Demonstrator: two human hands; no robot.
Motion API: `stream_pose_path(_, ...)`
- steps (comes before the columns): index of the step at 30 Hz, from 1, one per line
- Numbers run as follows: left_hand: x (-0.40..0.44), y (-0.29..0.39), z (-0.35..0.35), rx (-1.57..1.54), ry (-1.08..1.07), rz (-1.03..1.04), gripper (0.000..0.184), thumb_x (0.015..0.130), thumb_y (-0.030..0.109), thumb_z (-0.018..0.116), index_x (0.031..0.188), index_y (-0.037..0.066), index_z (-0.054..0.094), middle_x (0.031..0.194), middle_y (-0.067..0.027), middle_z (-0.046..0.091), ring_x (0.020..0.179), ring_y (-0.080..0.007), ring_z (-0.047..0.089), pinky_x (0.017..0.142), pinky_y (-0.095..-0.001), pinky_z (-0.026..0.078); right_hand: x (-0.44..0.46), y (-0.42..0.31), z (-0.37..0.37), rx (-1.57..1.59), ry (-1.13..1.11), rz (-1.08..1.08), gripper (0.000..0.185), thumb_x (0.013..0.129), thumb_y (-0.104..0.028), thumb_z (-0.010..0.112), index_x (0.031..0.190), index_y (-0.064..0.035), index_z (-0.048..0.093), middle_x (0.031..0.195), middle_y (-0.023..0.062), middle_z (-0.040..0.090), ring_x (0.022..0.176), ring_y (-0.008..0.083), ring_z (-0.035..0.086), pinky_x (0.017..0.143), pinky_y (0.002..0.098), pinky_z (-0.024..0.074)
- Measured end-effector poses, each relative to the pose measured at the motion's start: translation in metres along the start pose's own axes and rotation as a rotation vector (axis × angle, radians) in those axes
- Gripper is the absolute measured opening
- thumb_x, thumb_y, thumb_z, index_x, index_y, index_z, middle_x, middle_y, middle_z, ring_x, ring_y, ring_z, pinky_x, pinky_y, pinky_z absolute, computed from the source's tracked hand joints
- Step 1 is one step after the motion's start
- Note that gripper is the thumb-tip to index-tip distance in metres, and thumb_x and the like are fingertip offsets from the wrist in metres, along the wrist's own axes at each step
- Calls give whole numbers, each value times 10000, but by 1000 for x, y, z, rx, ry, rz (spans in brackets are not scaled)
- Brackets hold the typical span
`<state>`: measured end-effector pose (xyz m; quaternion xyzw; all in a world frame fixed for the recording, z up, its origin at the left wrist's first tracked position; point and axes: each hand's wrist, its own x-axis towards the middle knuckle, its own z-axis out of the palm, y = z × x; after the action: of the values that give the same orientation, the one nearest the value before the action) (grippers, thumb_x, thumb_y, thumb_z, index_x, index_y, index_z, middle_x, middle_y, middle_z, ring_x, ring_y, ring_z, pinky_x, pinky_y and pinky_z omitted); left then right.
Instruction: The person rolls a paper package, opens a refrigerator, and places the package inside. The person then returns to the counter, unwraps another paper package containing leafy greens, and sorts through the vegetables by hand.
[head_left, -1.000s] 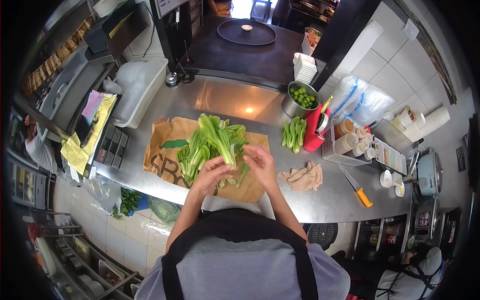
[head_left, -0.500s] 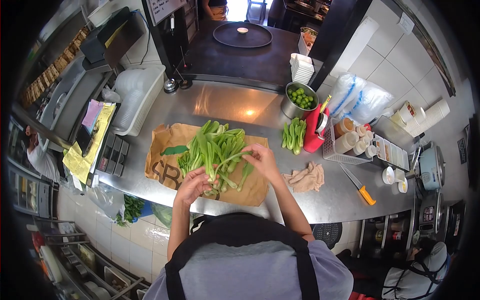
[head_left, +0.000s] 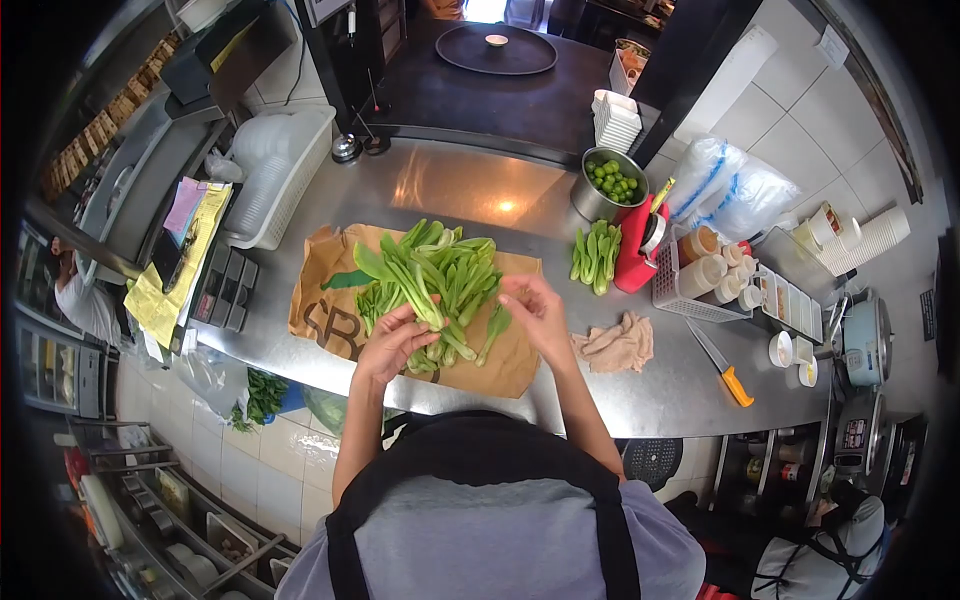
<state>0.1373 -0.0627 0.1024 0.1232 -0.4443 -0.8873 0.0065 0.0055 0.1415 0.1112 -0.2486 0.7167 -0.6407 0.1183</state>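
Left hand: grasping a bok choy bunch by its stem end, over the bok choy pile on printed brown paper, steel worktop. Right hand: fingers partly curled beside the pile; any grip cannot be determined. Crumpled cloth lies near the paper.

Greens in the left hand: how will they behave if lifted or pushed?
The greens are probably stiffest at the base, where thick pale stems show by the left hand. The leaves likely flop and tear easily; they look broad and thin. Rolling seems unlikely, since the leaves fan out unevenly.
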Motion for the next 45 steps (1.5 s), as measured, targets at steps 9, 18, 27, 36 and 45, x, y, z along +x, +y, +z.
stream_pose_path(9, 10, -5, 19, 436, 10, 151, 306, 809, -2, 600, 1115, 15, 582, 989, -32, 619, 856, -94, 595, 690, -217, 487, -17, 1, 40, 388, -218, 142, 256, 852, -52, 604, 1099, 1, 563, 881, 14, 603, 725, 63, 564, 624, 196, 453)
stream_pose_path(18, 9, -11, 40, 487, 75, 352, 373, 799, 6, 647, 1160, 38, 561, 978, -20, 549, 900, -125, 615, 687, -234, 497, -12, 7, 41, 481, -135, 215, 241, 853, -39, 596, 1084, 1, 541, 894, 37, 612, 732, 81, 591, 622, 210, 475)
stream_pose_path(27, 6, -6, 58, 763, 271, 481, 398, 740, -25, 679, 1111, 15, 541, 978, -73, 624, 853, -115, 605, 591, -213, 502, -15, -2, 46, 419, -109, 95, 179, 853, -34, 598, 1016, 10, 541, 912, 45, 604, 777, 97, 615, 625, 206, 486)
stream_pose_path(36, 0, -3, 68, 993, 362, 678, 380, 675, -42, 686, 1033, 23, 573, 927, -78, 580, 805, -166, 597, 557, -252, 507, -12, 4, 34, 611, -229, 208, 223, 862, -40, 581, 1077, 16, 557, 1014, 92, 624, 867, 147, 626, 759, 275, 525)
stream_pose_path(45, 13, -21, 55, 399, 258, 372, 294, 721, -59, 692, 982, 9, 573, 902, -58, 637, 807, -102, 608, 657, -222, 516, -17, 5, 25, 672, -207, 226, 199, 882, -43, 545, 1076, 1, 534, 1068, 107, 597, 911, 181, 616, 812, 312, 518)
